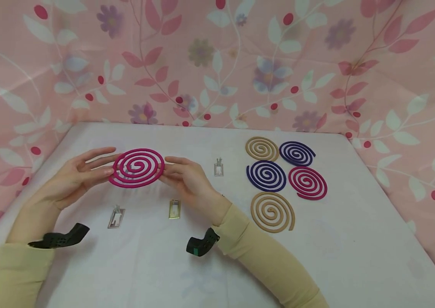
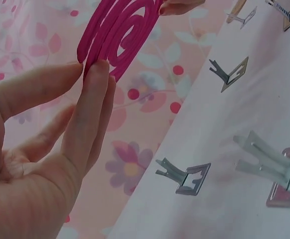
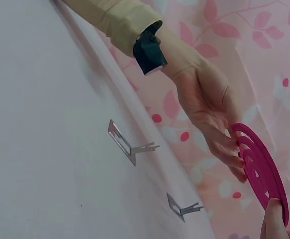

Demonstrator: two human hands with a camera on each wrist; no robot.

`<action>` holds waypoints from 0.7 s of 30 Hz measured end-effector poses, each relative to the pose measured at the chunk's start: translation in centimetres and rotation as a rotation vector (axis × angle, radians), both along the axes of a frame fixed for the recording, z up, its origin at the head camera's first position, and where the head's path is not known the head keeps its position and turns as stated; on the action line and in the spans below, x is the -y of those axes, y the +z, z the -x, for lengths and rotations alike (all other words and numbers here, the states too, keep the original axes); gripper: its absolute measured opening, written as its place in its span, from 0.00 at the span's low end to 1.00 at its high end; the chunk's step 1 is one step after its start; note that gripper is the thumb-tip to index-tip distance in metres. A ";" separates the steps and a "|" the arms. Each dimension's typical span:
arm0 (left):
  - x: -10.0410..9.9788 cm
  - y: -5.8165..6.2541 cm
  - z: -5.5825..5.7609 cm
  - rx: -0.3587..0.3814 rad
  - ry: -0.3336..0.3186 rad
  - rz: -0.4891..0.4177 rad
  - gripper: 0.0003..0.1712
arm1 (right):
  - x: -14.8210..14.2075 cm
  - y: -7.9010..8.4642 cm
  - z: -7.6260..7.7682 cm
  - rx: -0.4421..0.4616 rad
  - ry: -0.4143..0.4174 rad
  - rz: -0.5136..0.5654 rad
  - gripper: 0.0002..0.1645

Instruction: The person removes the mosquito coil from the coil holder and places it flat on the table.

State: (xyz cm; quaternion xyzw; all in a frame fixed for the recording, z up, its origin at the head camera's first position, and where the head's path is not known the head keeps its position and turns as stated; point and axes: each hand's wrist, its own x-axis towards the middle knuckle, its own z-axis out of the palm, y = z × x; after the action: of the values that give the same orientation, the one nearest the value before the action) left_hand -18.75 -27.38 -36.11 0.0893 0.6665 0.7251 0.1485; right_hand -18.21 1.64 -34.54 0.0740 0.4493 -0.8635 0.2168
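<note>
A magenta mosquito coil is held up above the white table, flat face tilted toward me. My left hand pinches its left edge between thumb and fingers, as the left wrist view also shows. At the opposite edge, my right hand grips the coil with its fingertips. Below the hands stand small metal coil stands with upright prongs: a silver one near the left hand and a gold one near the right. Another silver stand is farther back. One more shows partly through the coil's gaps.
Several coils lie at the right: a tan coil and a purple coil at the back, a second purple coil, a magenta coil, and a tan coil nearest me. A floral pink cloth hangs behind the table.
</note>
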 end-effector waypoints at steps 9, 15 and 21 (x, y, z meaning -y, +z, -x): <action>-4.5 0.3 -0.8 0.071 0.082 -0.036 0.28 | -3.3 0.0 0.3 -0.084 0.008 -0.135 0.25; -8.2 0.6 -1.8 0.072 0.097 -0.072 0.28 | -6.4 -0.2 -0.2 -0.122 0.017 -0.220 0.23; -11.8 1.1 -2.4 0.085 0.122 -0.034 0.33 | -9.6 -0.1 -1.0 -0.112 0.018 -0.250 0.24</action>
State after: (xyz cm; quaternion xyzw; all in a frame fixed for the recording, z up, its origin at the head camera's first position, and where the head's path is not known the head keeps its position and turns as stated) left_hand -16.32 -15.61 -34.98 0.0203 0.6512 0.7472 0.1308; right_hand -17.25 11.27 -34.67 0.0482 0.5653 -0.8016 0.1883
